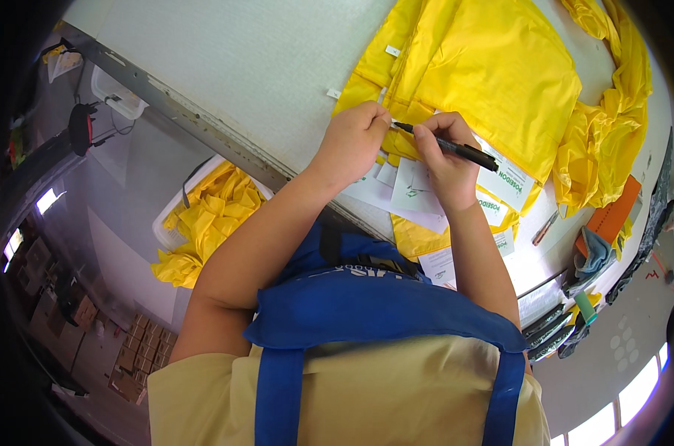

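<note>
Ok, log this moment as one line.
left hand: fingers curled at yellow fabric; right hand: holding black marker, tip beside left hand; white papers: near right hand

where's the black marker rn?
Head view, upper half, right of centre: the black marker is in the right hand, its tip close to the left hand, beside the yellow fabric.

Slanted black marker (465, 152) near yellow fabric (504, 78)

I have my left hand (355, 141) curled above centre, left forearm (266, 234) slanting up rightward; just beside it my right hand (456, 163) pinches, fingers folded, right forearm (484, 253) steeper.
</note>
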`<state>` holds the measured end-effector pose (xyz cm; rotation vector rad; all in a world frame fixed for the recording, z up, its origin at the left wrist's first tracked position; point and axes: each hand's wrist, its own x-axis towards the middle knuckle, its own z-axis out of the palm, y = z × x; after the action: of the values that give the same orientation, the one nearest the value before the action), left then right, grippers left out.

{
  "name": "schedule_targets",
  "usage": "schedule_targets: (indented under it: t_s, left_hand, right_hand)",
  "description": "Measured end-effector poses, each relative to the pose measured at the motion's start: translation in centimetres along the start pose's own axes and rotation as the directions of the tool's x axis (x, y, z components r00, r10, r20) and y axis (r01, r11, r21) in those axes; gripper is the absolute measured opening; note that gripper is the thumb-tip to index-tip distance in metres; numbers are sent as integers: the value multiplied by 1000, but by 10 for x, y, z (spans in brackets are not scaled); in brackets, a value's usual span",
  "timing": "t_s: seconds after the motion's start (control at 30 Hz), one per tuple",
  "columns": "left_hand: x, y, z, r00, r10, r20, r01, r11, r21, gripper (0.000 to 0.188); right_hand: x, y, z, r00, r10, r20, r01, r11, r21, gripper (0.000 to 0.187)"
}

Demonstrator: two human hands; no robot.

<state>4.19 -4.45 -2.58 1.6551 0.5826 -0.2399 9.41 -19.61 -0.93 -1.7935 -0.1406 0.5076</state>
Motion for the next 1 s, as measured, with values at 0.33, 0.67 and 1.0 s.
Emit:
schedule_targets:
  t_s: [0.33,0.67,1.0]
  left_hand:
    - [1,-1,1,1000,13,-4,-13,1000,0,21]
    - [-10,17,5,991,97,94,-113,975,193,19]
    - [33,10,-12,915,402,37,-291,592,752,42]
  right_hand:
    - [1,-1,1,999,-14,-34,13,1000,-16,13]
    - [56,-26,-4,973,-198,-120,209,974,88,11]
    - [90,-6,18,996,-87,-2,87,991,100,13]
